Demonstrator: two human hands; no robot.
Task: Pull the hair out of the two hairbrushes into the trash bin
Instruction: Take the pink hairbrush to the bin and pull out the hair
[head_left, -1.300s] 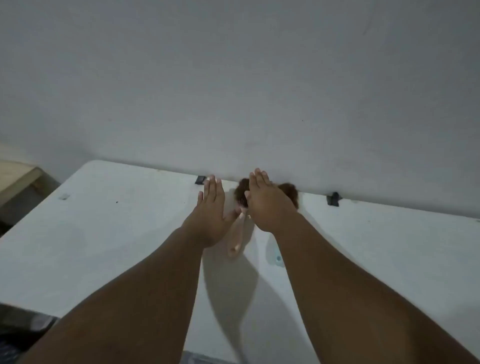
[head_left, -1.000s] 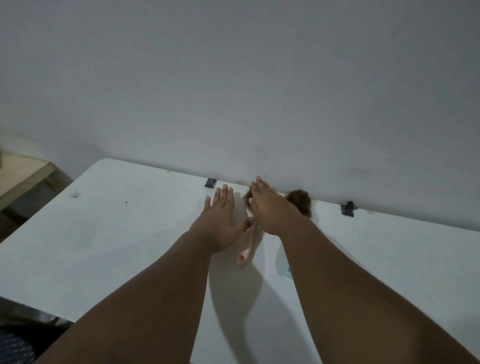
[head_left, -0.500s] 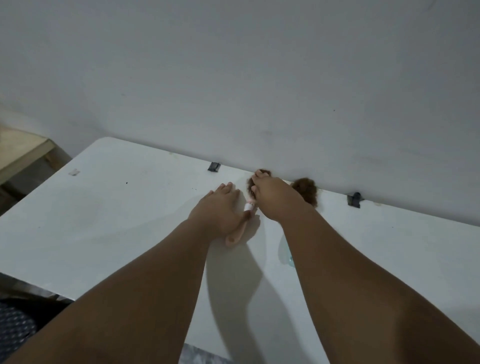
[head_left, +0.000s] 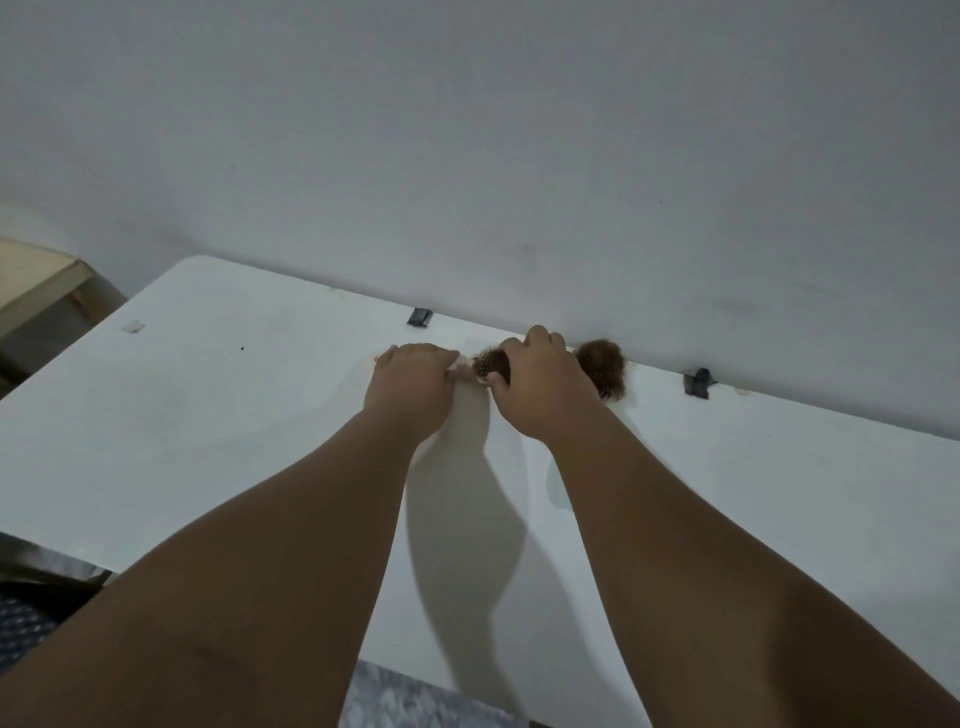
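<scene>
Two hairbrushes lie at the far edge of the white table (head_left: 208, 426), against the wall. My left hand (head_left: 410, 384) is closed on the pale handle of the nearer hairbrush, whose handle is mostly hidden. Its head (head_left: 485, 366), full of brown hair, shows between my hands. My right hand (head_left: 545, 384) curls over that head, fingers shut on the brown hair. The second hairbrush (head_left: 602, 366), also packed with brown hair, sits just right of my right hand by the wall. No trash bin is in view.
Two small dark clips (head_left: 420, 317) (head_left: 697, 383) sit along the table's far edge at the wall. A wooden piece of furniture (head_left: 31, 280) stands to the left of the table. A small tag (head_left: 132, 326) lies near the left corner.
Both hands went from flat and open over the brushes to closed. The left hand took the handle of the nearer brush and the right hand closed on its hairy head.
</scene>
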